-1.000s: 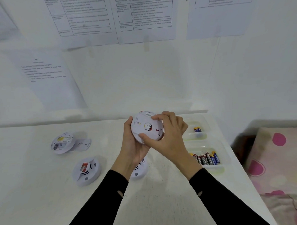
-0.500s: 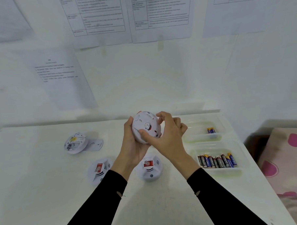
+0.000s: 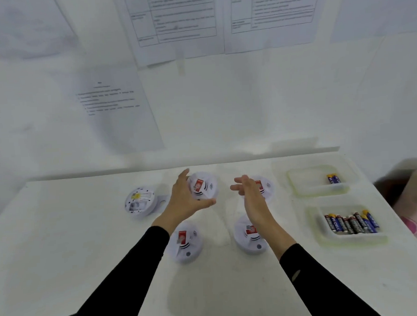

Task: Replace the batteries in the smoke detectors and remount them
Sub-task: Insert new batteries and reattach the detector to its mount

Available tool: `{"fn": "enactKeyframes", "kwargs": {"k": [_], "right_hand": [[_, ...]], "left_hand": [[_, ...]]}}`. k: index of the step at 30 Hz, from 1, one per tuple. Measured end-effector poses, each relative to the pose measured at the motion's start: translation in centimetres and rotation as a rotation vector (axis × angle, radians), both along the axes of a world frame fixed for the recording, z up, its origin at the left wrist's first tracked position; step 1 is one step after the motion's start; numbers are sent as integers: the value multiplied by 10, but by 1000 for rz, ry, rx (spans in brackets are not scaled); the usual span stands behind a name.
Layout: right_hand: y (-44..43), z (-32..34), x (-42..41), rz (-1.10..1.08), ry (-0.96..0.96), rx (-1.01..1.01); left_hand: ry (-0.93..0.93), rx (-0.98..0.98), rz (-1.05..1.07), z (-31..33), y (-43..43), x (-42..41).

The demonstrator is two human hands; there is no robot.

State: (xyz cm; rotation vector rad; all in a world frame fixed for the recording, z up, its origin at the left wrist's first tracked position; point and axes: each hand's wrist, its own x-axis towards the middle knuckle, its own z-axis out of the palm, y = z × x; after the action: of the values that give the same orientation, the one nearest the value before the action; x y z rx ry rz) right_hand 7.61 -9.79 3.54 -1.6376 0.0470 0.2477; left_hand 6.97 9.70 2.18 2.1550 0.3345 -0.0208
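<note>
Several white round smoke detectors lie on the white table (image 3: 86,234). One detector (image 3: 202,186) with a red label lies face up at the back. My left hand (image 3: 185,199) is spread beside it, fingers at its far left edge and thumb along its near edge. My right hand (image 3: 248,192) hovers with relaxed fingers, holding nothing, in front of a second detector (image 3: 266,187). Two more detectors (image 3: 186,242) (image 3: 250,237) lie nearer me. An open detector (image 3: 140,200) lies back side up at the left, next to its mounting plate (image 3: 163,200).
At the right stand two clear trays: the far tray (image 3: 306,177) holds two batteries (image 3: 334,178), the near tray (image 3: 318,229) holds several batteries (image 3: 351,223). Printed sheets hang on the wall behind. A pink-spotted cloth (image 3: 413,225) lies past the table's right edge.
Both hands held one detector up with its back toward me. That detector now lies face up on the table, the right hand has let go, and the view has tilted down.
</note>
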Motion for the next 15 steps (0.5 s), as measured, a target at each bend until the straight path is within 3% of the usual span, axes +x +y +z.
{"fn": "enactKeyframes", "kwargs": {"k": [4,10,15], "right_hand": [[12,-17,-10,35,-6,-77],[26,-37,-15,-38,-27,-115],[40,-37,-12,-54,-154,-183]], "left_hand": [[78,90,-83,-28,13,12],[47,198,-28,-48,-2,26],[31,199,-79,-44,10,26]]}}
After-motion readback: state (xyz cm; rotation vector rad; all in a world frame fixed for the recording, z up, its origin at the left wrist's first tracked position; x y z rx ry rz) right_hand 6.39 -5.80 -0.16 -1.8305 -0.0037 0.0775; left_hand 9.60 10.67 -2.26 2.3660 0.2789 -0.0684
